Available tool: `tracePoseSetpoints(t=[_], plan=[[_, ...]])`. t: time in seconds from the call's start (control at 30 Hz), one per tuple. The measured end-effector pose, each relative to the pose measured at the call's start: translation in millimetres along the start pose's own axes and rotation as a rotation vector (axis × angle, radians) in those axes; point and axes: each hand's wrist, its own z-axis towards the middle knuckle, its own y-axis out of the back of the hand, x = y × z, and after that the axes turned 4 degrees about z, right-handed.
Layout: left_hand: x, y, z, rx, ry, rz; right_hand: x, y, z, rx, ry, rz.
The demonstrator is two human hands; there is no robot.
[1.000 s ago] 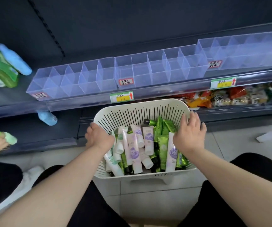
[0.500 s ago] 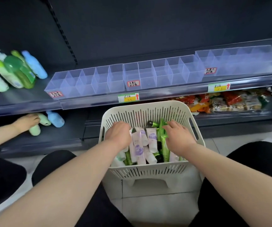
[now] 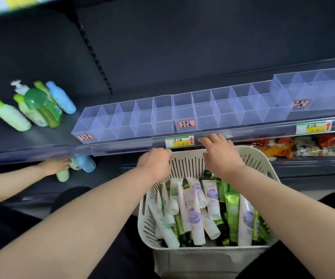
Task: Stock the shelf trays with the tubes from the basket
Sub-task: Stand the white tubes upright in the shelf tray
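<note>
A dark shelf (image 3: 41, 135) carries a row of clear divided shelf trays (image 3: 162, 115) along its near edge. Just nearer sits the white slotted basket (image 3: 184, 162), holding the white, lilac and green tubes (image 3: 192, 214). The left hand (image 3: 155, 163) hovers curled at the far rim; whether its grip holds anything is unclear. The right hand (image 3: 220, 152) hovers, fingers apart, empty.
</note>
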Motion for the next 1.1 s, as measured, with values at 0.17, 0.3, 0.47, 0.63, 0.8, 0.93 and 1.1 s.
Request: tracePoseSetpoints(t=[0.17, 0.3, 0.47, 0.63, 0.8, 0.93, 1.1], plan=[[3.5, 15.6, -8.9, -0.037, -0.025, -0.012, 14.3, 5.7, -9.5, -0.062, 0.015, 0.01], [2.9, 16.3, -18.9, -0.152, -0.038, -0.071, 16.5, 12.4, -17.8, -0.057, 0.041, -0.036], [15.3, 27.2, -17.1, -0.315, -0.042, -0.026, 22.1, 32.9, -3.8, -0.158, 0.065, -0.115], [35.8, 41.0, -2.9, -0.264, 0.146, 0.004, 32.1, 32.2, 21.0, -0.099, 0.078, -0.216], [54.1, 41.5, 11.2, -0.117, 0.237, 0.019, 43.2, 20.3, 39.0, 0.031, 0.065, -0.281], [49.1, 38.1, 15.0, -0.08, 0.214, -0.051, 46.0, 12.6, 40.6, 0.037, 0.025, -0.304], [35.8, 35.2, 20.9, -0.115, 0.19, -0.066, 36.9, 16.8, 38.6, 0.009, 0.024, -0.336]])
